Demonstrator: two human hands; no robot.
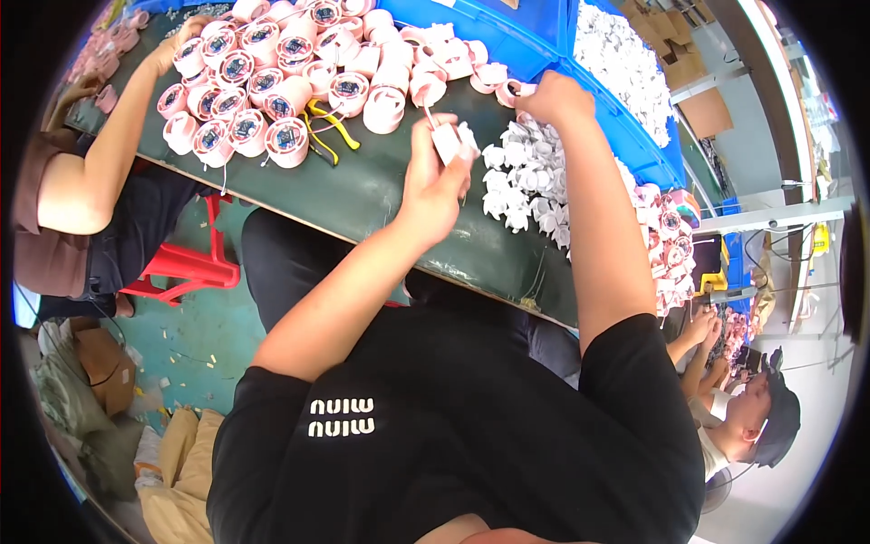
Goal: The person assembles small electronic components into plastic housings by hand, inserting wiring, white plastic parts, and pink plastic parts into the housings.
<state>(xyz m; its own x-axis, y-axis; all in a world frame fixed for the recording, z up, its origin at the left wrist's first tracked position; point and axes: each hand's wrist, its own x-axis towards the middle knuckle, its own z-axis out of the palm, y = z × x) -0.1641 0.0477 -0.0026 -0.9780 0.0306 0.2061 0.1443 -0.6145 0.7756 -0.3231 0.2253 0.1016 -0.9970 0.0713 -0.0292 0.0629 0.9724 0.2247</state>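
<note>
My left hand [433, 186] is closed around a small white-and-pale-pink plastic part [447, 143], held above the green table. A thin pink piece sticks up from it. Farther right, my right hand [557, 98] reaches to the back of the table, with its fingertips closed on the edge of a pink round housing [507, 92]. Below that hand lies a heap of white plastic parts [526, 172]. Left of my hands stand many pink round housings [385, 109], several with dark circuit boards inside. Yellow-handled pliers [337, 127] lie beside them.
Blue bins [507, 32] line the far edge, one full of white parts [621, 54]. More pink housings [671, 240] are piled at right. On the left, another person's arm [118, 136] reaches to the housings, near a red stool [190, 258]. Other people work at far right.
</note>
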